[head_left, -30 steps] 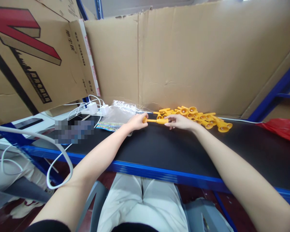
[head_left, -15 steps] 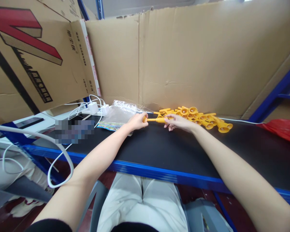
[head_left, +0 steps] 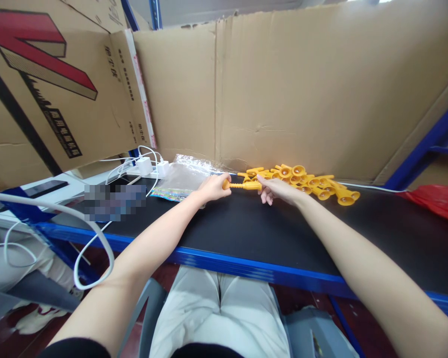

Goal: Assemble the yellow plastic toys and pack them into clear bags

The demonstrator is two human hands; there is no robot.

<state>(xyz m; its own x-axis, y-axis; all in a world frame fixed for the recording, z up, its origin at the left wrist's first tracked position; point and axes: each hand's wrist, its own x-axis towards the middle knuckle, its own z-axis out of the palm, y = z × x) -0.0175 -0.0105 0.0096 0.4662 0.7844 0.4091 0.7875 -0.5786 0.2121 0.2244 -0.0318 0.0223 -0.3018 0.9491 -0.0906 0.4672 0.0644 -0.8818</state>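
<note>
Between my two hands, level above the black tabletop [head_left: 239, 233], is a yellow plastic toy horn [head_left: 246, 186] with a ribbed stem. My left hand [head_left: 214, 187] is closed around its rounded left end. The fingers of my right hand [head_left: 276, 190] are closed on its thicker right end, with the thumb on top, and they hide that tip. Just behind and right of my right hand lies a pile of similar yellow horns [head_left: 313, 183], several showing their flared cups.
A clear plastic bag [head_left: 182, 174] lies behind my left hand. White chargers [head_left: 144, 166] and cables are at the left, with a loose white cable [head_left: 97, 233] across the front left. Cardboard [head_left: 283, 94] walls the back. A red bag [head_left: 440, 201] sits at right.
My right hand has shifted slightly right along the horn, uncovering more of its thick part. My left hand keeps its hold, moving only a touch to the right.
</note>
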